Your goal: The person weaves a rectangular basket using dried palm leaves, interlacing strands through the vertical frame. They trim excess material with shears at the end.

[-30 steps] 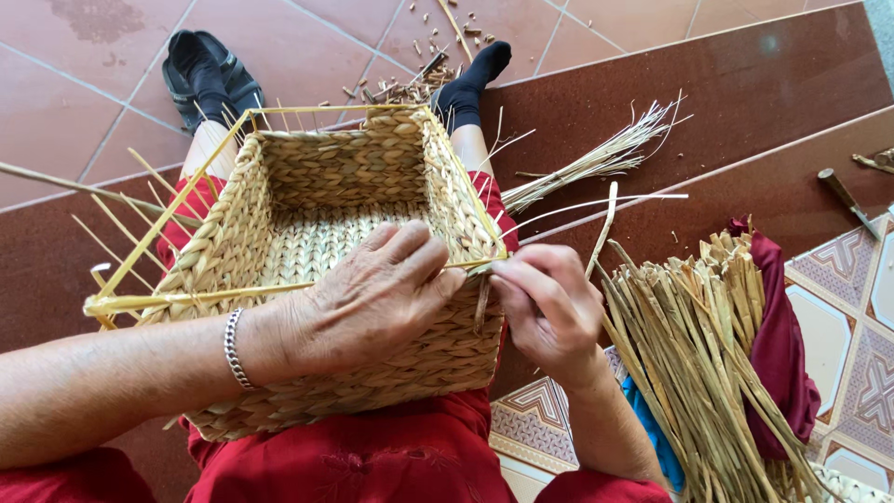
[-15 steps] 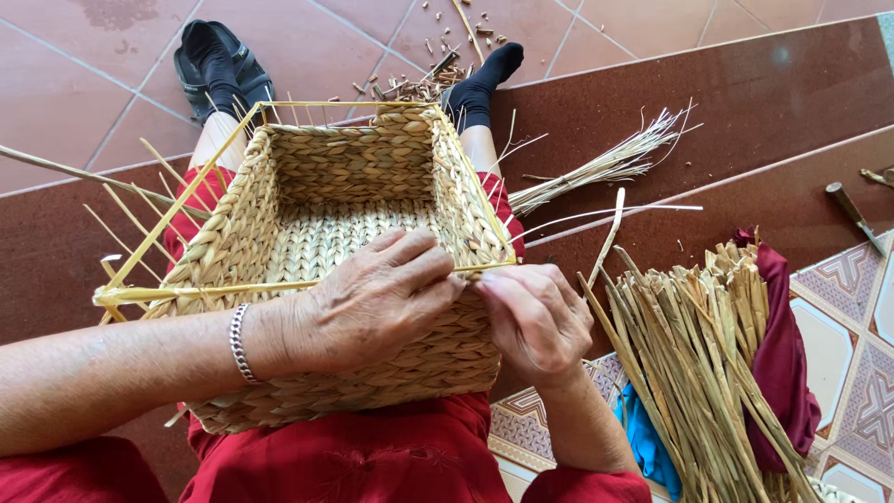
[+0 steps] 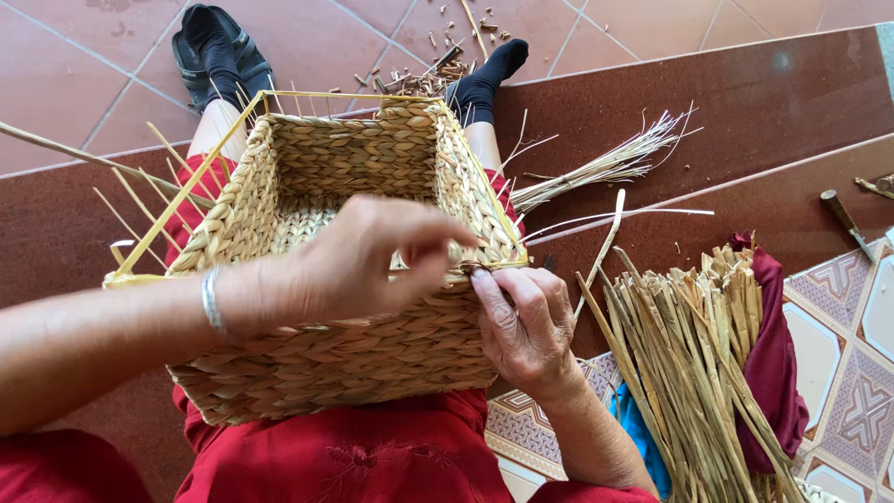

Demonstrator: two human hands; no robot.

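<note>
Square braided-straw basket [image 3: 345, 307] sits on the lap; right hand [image 3: 526, 321] fingers pinch a twisted straw strand [image 3: 480, 267] at its corner rim, left hand [image 3: 368, 256] fingers curl loosely above it, gripping nothing clearly.

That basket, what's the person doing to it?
A person sits with a square woven basket resting on their lap, and both hands are at its top edge. The left hand reaches over the rim, fingers pinching at the near right corner. The right hand holds that same corner from outside, working a strand of fibre there. Thin yellow sticks frame the rim. A bundle of dried straw lies on the floor to the right, ready to hand.
</note>
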